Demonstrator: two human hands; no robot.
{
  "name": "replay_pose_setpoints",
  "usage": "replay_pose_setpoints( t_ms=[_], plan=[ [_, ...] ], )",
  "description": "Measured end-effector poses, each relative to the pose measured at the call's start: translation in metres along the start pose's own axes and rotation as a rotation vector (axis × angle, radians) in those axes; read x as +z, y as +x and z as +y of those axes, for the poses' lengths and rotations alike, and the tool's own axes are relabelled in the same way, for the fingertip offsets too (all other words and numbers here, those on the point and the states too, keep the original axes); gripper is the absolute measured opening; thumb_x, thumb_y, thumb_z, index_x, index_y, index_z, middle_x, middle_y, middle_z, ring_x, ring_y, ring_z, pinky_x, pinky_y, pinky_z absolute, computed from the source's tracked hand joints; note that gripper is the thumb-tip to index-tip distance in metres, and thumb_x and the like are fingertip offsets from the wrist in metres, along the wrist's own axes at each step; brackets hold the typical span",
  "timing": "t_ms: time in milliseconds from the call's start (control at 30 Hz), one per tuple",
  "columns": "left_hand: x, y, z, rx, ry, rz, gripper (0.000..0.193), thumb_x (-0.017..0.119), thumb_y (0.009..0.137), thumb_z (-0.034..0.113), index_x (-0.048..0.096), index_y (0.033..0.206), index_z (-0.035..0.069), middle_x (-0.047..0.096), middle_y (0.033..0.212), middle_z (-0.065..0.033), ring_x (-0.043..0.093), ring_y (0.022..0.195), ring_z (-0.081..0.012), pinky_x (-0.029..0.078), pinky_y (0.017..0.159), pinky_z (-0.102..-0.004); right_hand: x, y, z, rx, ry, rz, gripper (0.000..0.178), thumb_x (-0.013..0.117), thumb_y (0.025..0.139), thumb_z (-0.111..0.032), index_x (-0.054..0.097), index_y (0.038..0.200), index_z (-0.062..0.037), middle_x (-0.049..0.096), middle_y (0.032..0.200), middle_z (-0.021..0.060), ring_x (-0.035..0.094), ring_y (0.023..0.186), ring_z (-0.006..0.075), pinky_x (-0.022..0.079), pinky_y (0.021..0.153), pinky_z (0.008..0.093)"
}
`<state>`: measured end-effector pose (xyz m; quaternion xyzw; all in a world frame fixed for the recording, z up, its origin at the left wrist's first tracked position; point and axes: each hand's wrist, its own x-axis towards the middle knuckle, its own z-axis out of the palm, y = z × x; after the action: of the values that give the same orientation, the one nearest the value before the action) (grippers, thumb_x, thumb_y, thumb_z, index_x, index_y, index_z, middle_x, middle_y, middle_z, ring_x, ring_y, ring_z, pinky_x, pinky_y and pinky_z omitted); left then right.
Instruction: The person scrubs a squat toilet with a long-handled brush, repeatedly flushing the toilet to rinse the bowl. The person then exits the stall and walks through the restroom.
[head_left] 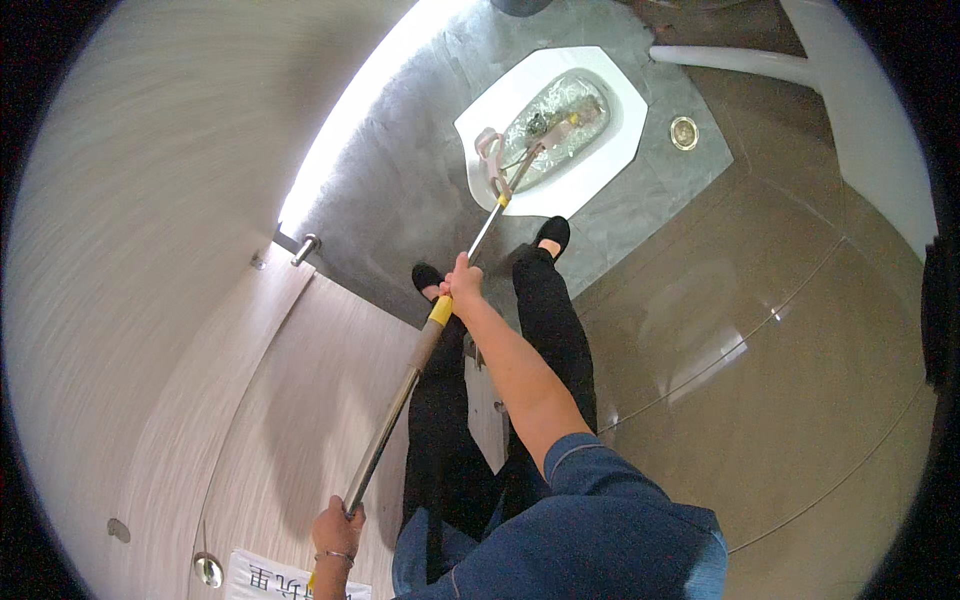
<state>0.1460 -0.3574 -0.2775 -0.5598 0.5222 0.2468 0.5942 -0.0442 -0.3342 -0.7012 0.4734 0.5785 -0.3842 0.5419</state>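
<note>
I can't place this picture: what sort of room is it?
Probably a toilet stall: a white squat toilet is set into the grey floor, a round drain lies beside it, and a pale wall stands on the left.

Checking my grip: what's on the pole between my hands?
In the head view, from left hand to right hand: silver tube, brown section, then yellow collar.
</note>
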Motion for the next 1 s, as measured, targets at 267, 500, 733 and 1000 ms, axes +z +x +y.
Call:
replay_pose_setpoints(
  t_ms=[267,500,733,1000],
  plan=[
    [0.034,-0.039,0.010,0.086,-0.110,-0.097,0.037,0.055,0.076,0.038,0.043,0.083,0.003,0.058,0.065,-0.0199,0.057,0.062,-0.0377,0.044,0.055,-0.0471,-0.035,-0.019,-0.020,-0.050,-0.135,0.014,0.036,0.046,0.087,-0.039,0.035,0.070,-0.0088,0.033,0.051,0.0008,0.033,0.038,0.0128,0.032,0.037,0.0285],
    [0.035,-0.070,-0.052,0.112,-0.144,-0.098,0.035,0.057,0.076,0.036,0.043,0.079,0.004,0.057,0.063,-0.0193,0.057,0.062,-0.0376,0.044,0.055,-0.0462,-0.052,-0.108,-0.004,-0.056,0.016,-0.125,0.031,0.044,0.088,-0.035,0.037,0.073,-0.0092,0.036,0.055,0.0014,0.039,0.043,0.0126,0.038,0.041,0.0298],
    [0.017,-0.044,0.002,0.056,-0.048,-0.068,0.036,0.057,0.076,0.036,0.042,0.079,0.004,0.057,0.062,-0.0186,0.057,0.061,-0.0378,0.044,0.054,-0.0449,-0.037,-0.041,-0.007,-0.066,-0.086,-0.064,0.033,0.041,0.088,-0.038,0.037,0.075,-0.0079,0.034,0.053,0.0023,0.036,0.038,0.0143,0.039,0.039,0.0330],
    [0.028,-0.009,0.041,0.013,-0.119,-0.035,0.035,0.057,0.075,0.036,0.044,0.080,0.004,0.058,0.064,-0.0176,0.056,0.063,-0.0374,0.043,0.056,-0.0448,-0.045,0.110,0.026,-0.344,-0.400,0.290,0.038,0.044,0.086,-0.037,0.039,0.073,-0.0016,0.040,0.050,0.0073,0.043,0.037,0.0208,0.040,0.034,0.0356]
  ],
)
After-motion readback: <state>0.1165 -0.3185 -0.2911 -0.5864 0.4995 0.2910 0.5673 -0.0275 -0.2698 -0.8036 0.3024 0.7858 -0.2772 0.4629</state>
